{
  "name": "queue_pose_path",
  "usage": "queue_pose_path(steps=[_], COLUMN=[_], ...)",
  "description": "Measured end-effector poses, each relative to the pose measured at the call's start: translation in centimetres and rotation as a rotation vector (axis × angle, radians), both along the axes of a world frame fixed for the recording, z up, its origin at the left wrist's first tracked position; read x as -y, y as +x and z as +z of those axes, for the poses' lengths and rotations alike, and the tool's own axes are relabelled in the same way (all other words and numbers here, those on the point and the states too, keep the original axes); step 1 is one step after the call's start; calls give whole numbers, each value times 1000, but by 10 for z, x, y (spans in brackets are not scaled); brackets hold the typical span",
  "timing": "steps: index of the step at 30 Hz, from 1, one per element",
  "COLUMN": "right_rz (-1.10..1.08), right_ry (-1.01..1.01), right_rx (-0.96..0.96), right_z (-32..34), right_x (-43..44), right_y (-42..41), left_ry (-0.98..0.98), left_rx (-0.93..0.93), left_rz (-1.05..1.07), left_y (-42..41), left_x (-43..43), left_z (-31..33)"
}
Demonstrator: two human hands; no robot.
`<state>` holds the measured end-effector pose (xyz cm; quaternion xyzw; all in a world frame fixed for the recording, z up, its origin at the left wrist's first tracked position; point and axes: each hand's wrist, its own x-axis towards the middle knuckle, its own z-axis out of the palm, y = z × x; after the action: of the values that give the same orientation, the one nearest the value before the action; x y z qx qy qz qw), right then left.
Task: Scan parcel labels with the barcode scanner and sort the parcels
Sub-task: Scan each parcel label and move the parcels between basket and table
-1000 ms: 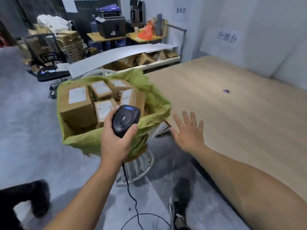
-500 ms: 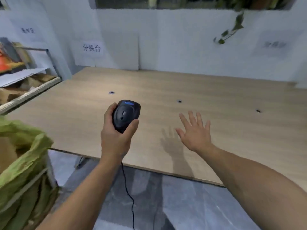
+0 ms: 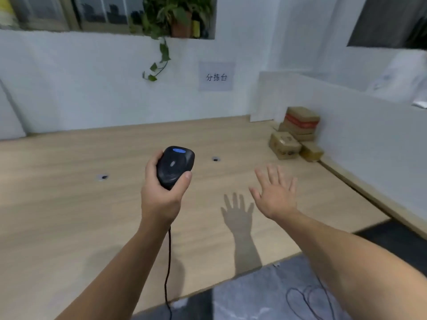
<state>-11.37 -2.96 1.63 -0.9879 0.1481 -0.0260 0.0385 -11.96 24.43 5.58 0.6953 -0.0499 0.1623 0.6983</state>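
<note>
My left hand [image 3: 161, 195] grips a black barcode scanner [image 3: 174, 166] with a blue light on top, held above the wooden sorting table [image 3: 80, 215]; its black cable hangs down from the handle. To its right, my right hand [image 3: 276, 195] hovers over the table with fingers spread and holds nothing. Several brown cardboard parcels [image 3: 297, 135] are stacked at the table's far right corner, well beyond my right hand; the top one has a red band.
A white wall with a paper sign [image 3: 216, 76] runs behind the table, and a low white partition [image 3: 369, 139] borders its right side. A trailing plant [image 3: 161, 26] hangs from the window sill. Loose cable [image 3: 307, 299] lies on the grey floor at lower right.
The view has swung right, away from the green-lined bin of parcels to the table's far right corner with stacked parcels. Both hands keep the same pose, scanner still in the left.
</note>
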Motion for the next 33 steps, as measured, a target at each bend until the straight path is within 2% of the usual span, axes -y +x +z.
queue_pose_path(steps=[6, 15, 21, 33], right_rz=[-162, -273, -308, -267], right_ry=[42, 37, -15, -77], right_rx=[14, 20, 22, -40], right_z=[-2, 3, 2, -9], right_x=[106, 185, 223, 329], right_y=[-6, 21, 87, 226], left_ry=[48, 40, 30, 12], left_rx=[33, 32, 80, -10], left_rz=[-165, -286, -300, -230], left_y=[36, 92, 156, 280], left_x=[112, 214, 269, 367], left_z=[-1, 2, -8, -36])
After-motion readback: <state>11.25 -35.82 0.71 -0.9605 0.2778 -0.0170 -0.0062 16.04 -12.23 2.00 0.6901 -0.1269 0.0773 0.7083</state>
